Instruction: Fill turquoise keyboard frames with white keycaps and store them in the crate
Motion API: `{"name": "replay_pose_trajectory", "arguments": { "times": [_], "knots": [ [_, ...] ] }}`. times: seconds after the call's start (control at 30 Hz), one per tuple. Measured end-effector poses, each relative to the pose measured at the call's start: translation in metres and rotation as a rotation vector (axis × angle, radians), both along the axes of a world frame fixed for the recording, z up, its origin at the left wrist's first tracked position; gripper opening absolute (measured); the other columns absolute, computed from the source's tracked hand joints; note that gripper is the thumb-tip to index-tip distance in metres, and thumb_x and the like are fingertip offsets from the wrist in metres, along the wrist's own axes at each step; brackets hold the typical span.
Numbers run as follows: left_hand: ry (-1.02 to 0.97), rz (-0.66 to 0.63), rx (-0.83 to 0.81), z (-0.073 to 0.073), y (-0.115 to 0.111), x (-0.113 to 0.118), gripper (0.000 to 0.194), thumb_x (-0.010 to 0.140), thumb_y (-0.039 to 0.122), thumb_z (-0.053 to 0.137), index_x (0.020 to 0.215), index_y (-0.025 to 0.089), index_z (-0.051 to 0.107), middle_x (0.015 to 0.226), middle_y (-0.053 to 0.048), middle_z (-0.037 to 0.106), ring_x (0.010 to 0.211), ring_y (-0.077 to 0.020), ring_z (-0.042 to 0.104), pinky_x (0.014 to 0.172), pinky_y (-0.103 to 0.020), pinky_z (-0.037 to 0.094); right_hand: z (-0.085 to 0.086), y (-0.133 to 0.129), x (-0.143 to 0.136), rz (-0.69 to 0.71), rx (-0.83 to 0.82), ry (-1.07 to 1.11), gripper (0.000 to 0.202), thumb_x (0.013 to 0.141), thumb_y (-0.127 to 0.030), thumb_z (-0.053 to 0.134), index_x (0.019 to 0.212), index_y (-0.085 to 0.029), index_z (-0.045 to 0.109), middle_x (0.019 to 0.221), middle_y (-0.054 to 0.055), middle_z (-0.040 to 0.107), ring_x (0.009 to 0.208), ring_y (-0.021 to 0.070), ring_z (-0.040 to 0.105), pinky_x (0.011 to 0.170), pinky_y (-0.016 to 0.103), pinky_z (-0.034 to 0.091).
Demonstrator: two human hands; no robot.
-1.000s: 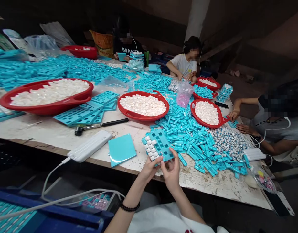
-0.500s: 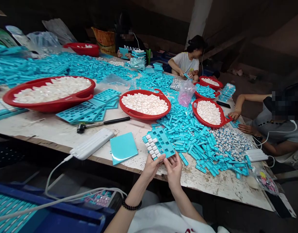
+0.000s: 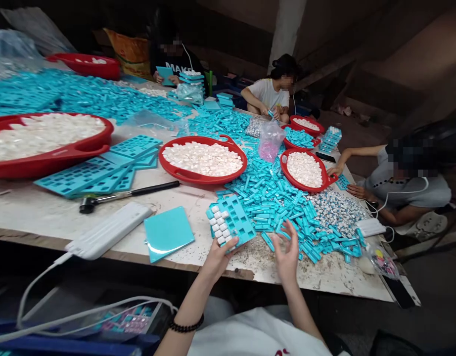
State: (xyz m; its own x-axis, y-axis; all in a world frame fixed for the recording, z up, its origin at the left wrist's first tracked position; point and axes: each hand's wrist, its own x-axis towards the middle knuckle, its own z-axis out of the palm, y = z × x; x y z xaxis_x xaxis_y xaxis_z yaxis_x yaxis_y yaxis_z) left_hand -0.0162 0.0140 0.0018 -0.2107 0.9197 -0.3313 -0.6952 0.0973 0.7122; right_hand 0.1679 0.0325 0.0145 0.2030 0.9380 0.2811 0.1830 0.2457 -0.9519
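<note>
My left hand grips the lower edge of a turquoise plastic panel with rows of square holes, holding it tilted above the table. White rounded caps fill the panel's left part; the holes on the right are bare. Off to the panel's right, my right hand is open, fingers apart and nothing visible in them, close to a pile of narrow turquoise plastic pieces. Left of the panel, a smooth turquoise square plate lies on the table.
Red bowls of white pieces stand behind my hands: one in the middle, one at left, one at right. A hammer and a white power strip lie at left. Co-workers sit across the table and at right.
My right hand has let go of the panel and moved right toward the narrow turquoise pieces. My left hand still holds the panel. The view has shifted to the right.
</note>
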Motion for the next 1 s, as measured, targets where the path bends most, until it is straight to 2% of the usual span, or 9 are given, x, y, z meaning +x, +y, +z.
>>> {"name": "replay_pose_trajectory", "arguments": {
  "times": [0.1,0.2,0.37,0.43,0.5,0.6,0.67,0.87,1.0],
  "knots": [
    [0.004,-0.012,0.005,0.001,-0.001,-0.001,0.074,0.060,0.027,0.092,0.125,0.021,0.059,0.120,-0.009,0.072,0.114,-0.0329,0.068,0.093,-0.048,0.061,0.010,0.027,0.060,-0.119,0.049,-0.292,0.038,0.091,-0.041,0.060,0.122,-0.020,0.065,0.121,0.013,0.065,0.099,0.0239,0.063,0.087,0.041,0.052],
    [0.033,-0.015,-0.008,0.004,-0.001,-0.001,0.077,0.059,0.030,0.093,0.128,0.022,0.058,0.121,-0.010,0.072,0.112,-0.0335,0.068,0.087,-0.045,0.064,0.018,0.055,0.105,-0.132,0.023,-0.479,0.034,0.089,-0.043,0.056,0.107,-0.018,0.070,0.106,0.012,0.070,0.091,0.0252,0.064,0.083,0.041,0.052],
    [0.057,-0.004,-0.024,0.007,-0.002,0.000,0.078,0.058,0.031,0.093,0.128,0.021,0.059,0.116,-0.010,0.074,0.107,-0.0334,0.071,0.080,-0.042,0.065,0.021,0.077,0.118,-0.067,0.027,-0.598,0.034,0.090,-0.039,0.050,0.106,-0.017,0.071,0.105,0.012,0.071,0.089,0.0249,0.065,0.081,0.039,0.051],
    [0.053,0.010,-0.025,0.007,-0.003,0.000,0.077,0.057,0.030,0.093,0.127,0.020,0.060,0.113,-0.010,0.075,0.104,-0.0328,0.072,0.080,-0.042,0.065,0.021,0.081,0.109,-0.016,0.029,-0.612,0.032,0.089,-0.039,0.051,0.103,-0.019,0.072,0.101,0.011,0.072,0.088,0.0244,0.066,0.079,0.037,0.051],
    [0.048,0.019,-0.026,0.008,-0.003,0.000,0.077,0.057,0.028,0.093,0.126,0.019,0.060,0.110,-0.009,0.075,0.101,-0.0321,0.073,0.079,-0.041,0.065,0.022,0.085,0.098,0.032,0.026,-0.636,0.031,0.089,-0.039,0.052,0.100,-0.019,0.072,0.084,0.006,0.071,0.077,0.0225,0.065,0.072,0.033,0.049],
    [0.046,-0.004,-0.014,0.008,-0.004,0.000,0.075,0.061,0.027,0.091,0.128,0.019,0.059,0.111,-0.010,0.075,0.098,-0.0304,0.073,0.077,-0.039,0.065,0.030,0.097,0.078,0.094,0.037,-0.685,0.030,0.088,-0.033,0.049,0.098,-0.019,0.074,0.056,-0.003,0.055,0.054,0.0184,0.053,0.060,0.029,0.043],
    [0.048,-0.032,-0.007,0.008,-0.004,0.000,0.074,0.064,0.027,0.090,0.131,0.020,0.058,0.113,-0.010,0.075,0.098,-0.0299,0.074,0.076,-0.038,0.065,0.040,0.108,0.059,0.146,0.076,-0.721,0.033,0.086,-0.025,0.046,0.101,-0.019,0.074,0.054,-0.004,0.050,0.054,0.0180,0.051,0.061,0.028,0.043],
    [0.026,-0.048,-0.041,0.008,-0.005,0.000,0.075,0.065,0.025,0.089,0.132,0.020,0.057,0.117,-0.012,0.074,0.100,-0.0312,0.074,0.076,-0.038,0.065,0.078,0.155,-0.031,0.389,0.234,-0.872,0.048,0.079,-0.011,0.050,0.122,-0.022,0.068,0.084,0.000,0.067,0.090,0.0213,0.060,0.089,0.029,0.045],
    [-0.013,-0.026,-0.025,0.006,-0.007,-0.001,0.074,0.067,0.024,0.087,0.134,0.022,0.056,0.121,-0.012,0.073,0.103,-0.0311,0.073,0.079,-0.039,0.064,0.093,0.196,-0.106,0.507,0.286,-1.011,0.047,0.083,-0.013,0.057,0.128,-0.024,0.062,0.128,0.003,0.066,0.118,0.0228,0.053,0.102,0.032,0.042]
  ]
}}
